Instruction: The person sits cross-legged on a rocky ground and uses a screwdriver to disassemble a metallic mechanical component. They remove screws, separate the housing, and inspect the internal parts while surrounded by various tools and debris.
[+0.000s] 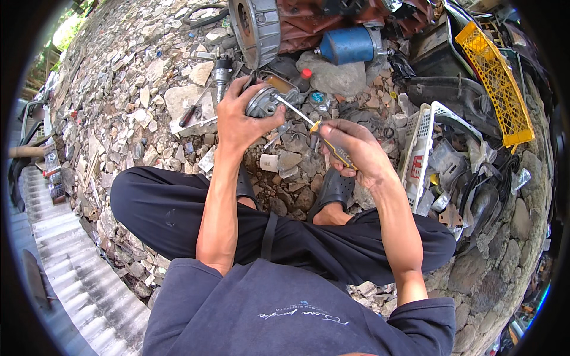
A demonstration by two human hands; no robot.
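Observation:
My left hand (235,121) is closed around a round grey metal part (259,105) with a port in its side, held up over the stony ground. In my right hand (360,151) I grip a screwdriver (298,113) by its yellow and black handle. Its shaft points up and left, and its tip meets the right side of the metal part. Whether the tip sits in a screw is too small to tell. Behind the part, an amber and metal piece (279,83) is partly hidden by it.
A large rusty-red engine (309,29) with a blue filter canister (347,46) lies ahead. To my right stand a white plastic crate (423,136) of parts and a yellow grille (496,83). Left of my hand are a metal distributor-like part (221,77) and another screwdriver (189,114). Corrugated sheets (65,249) lie far left.

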